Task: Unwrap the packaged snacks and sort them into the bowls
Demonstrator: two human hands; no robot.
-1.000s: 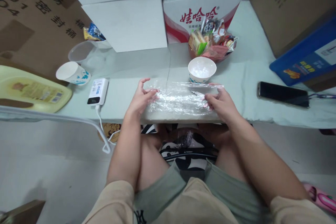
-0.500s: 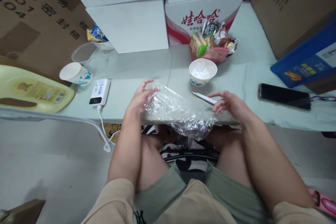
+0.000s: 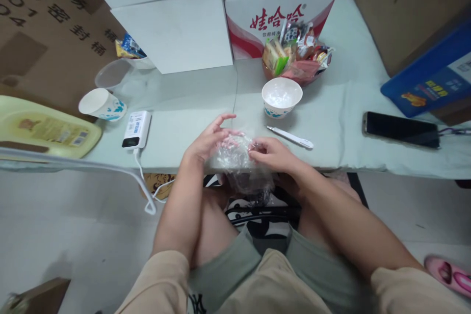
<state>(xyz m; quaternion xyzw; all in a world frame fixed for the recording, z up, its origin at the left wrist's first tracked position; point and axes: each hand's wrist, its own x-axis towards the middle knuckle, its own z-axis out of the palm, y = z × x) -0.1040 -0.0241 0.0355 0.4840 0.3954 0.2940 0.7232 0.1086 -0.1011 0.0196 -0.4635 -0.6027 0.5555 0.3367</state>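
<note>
Crumpled clear plastic film point(image 3: 241, 169) hangs over the table's front edge between my hands. My left hand point(image 3: 209, 140) has the film's left part between its curled fingers, with the index finger stretched forward. My right hand point(image 3: 272, 153) is closed on the film's right side, fingertips pinched together. Just beyond my right hand, a slim white pen-shaped tool point(image 3: 290, 137) with a metal tip lies on the table. Behind it stands a white paper bowl point(image 3: 281, 97) with a blue pattern, and something clear and shiny shows inside.
A snack basket point(image 3: 300, 73) stands behind the bowl, before white cartons point(image 3: 176, 34). To the left are a power bank point(image 3: 137, 130) with a cable, a paper cup point(image 3: 102, 104) and a yellow bottle point(image 3: 47, 127). A phone point(image 3: 401, 130) and blue box point(image 3: 430, 83) are at right.
My right hand has moved left from beside the pen-shaped tool and closed on the film. The film is bunched into a smaller bundle between my hands. My left hand has shifted slightly right.
</note>
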